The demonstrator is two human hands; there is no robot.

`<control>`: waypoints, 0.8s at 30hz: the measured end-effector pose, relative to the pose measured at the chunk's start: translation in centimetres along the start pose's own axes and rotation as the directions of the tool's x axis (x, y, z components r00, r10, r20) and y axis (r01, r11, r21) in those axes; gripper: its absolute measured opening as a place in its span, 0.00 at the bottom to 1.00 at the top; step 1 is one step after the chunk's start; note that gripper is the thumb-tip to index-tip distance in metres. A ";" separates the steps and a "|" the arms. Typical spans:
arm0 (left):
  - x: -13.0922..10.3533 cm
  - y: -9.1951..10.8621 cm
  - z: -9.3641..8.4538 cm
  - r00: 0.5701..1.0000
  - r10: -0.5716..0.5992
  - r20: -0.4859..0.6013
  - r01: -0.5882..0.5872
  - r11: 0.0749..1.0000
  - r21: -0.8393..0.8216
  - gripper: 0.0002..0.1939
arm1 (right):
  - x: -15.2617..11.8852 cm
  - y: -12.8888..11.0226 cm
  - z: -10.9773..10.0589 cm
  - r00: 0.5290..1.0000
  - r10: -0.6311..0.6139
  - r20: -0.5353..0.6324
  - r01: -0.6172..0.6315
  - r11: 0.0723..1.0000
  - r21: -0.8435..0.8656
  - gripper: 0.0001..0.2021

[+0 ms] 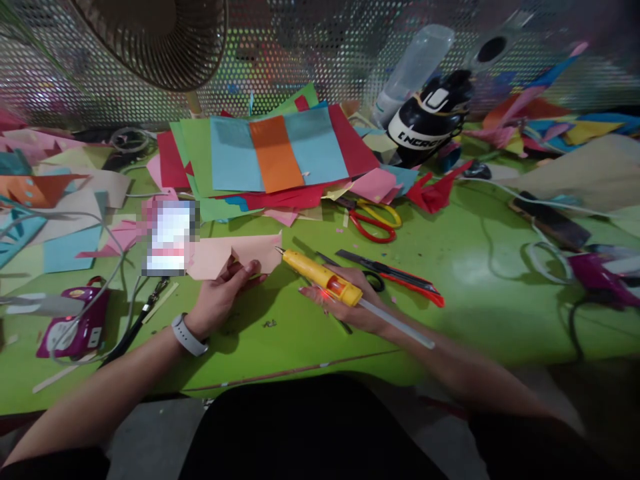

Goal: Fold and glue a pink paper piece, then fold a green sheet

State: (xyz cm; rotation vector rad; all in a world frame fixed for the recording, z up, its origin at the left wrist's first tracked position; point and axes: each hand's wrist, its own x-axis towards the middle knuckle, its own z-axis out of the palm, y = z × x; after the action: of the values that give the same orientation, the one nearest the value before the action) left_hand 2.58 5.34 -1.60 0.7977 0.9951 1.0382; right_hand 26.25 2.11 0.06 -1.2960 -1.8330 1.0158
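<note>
My left hand [225, 290] is closed on a pale pink piece of paper [257, 250], thumb in front and the other fingers partly hidden behind it. My right hand [350, 303] grips a yellow hot glue gun [320, 272] with a small orange-red light showing on its body. A whitish glue stick [397, 323] sticks out of its back end over my right wrist. The gun's metal nozzle points left and is at the right edge of the paper; whether they touch I cannot tell. A red and black utility knife [395, 273] lies just beyond my right hand.
Scissors with red and yellow handles [375, 223] lie behind the knife. Stacked coloured paper [230, 157] fills the back, beside a black bottle [425, 120]. A blurred phone [170, 237] and purple device [77, 320] with cables are left. A fan [155, 40] overhangs the green table [300, 347].
</note>
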 end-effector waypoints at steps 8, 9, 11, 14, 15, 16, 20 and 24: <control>-0.1 0.1 0.1 1.000 -0.003 0.011 0.003 1.000 -0.004 0.16 | 0.0 -0.5 0.0 1.000 0.011 -0.026 -0.010 1.000 0.010 0.20; -0.1 0.1 0.1 1.000 -0.003 0.011 0.003 1.000 -0.006 0.16 | 0.0 -0.5 0.0 1.000 0.013 -0.022 -0.013 1.000 0.010 0.19; -0.1 0.1 0.1 1.000 -0.003 0.013 0.003 1.000 -0.011 0.16 | -0.1 -0.5 0.0 1.000 0.012 -0.020 -0.012 1.000 0.010 0.19; -0.1 0.0 0.1 1.000 -0.002 0.008 0.002 1.000 -0.008 0.17 | -0.1 -0.5 0.1 0.999 -0.003 -0.038 0.003 1.000 -0.003 0.19; -0.1 0.0 0.1 1.000 -0.001 0.008 0.001 1.000 -0.005 0.17 | 0.0 -0.5 0.1 0.999 -0.007 -0.039 0.007 1.000 -0.005 0.19; -0.1 0.0 0.1 1.000 0.000 0.009 0.000 1.000 -0.004 0.16 | 0.0 -0.5 0.1 0.999 -0.010 -0.040 0.010 1.000 -0.005 0.19; -0.1 0.0 0.1 1.000 0.007 0.023 -0.007 1.000 -0.019 0.15 | -0.1 -0.5 0.1 0.999 -0.016 -0.034 0.016 1.000 -0.018 0.19; -0.1 0.0 0.1 0.999 0.008 0.035 -0.007 1.000 -0.030 0.16 | -0.1 -0.6 0.1 0.999 -0.005 -0.047 0.005 1.000 -0.007 0.19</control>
State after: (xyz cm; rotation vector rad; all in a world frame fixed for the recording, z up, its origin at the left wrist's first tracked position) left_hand 2.59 5.24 -1.51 0.7933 0.9454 1.0398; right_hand 25.96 1.92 0.51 -1.3083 -1.8050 0.9688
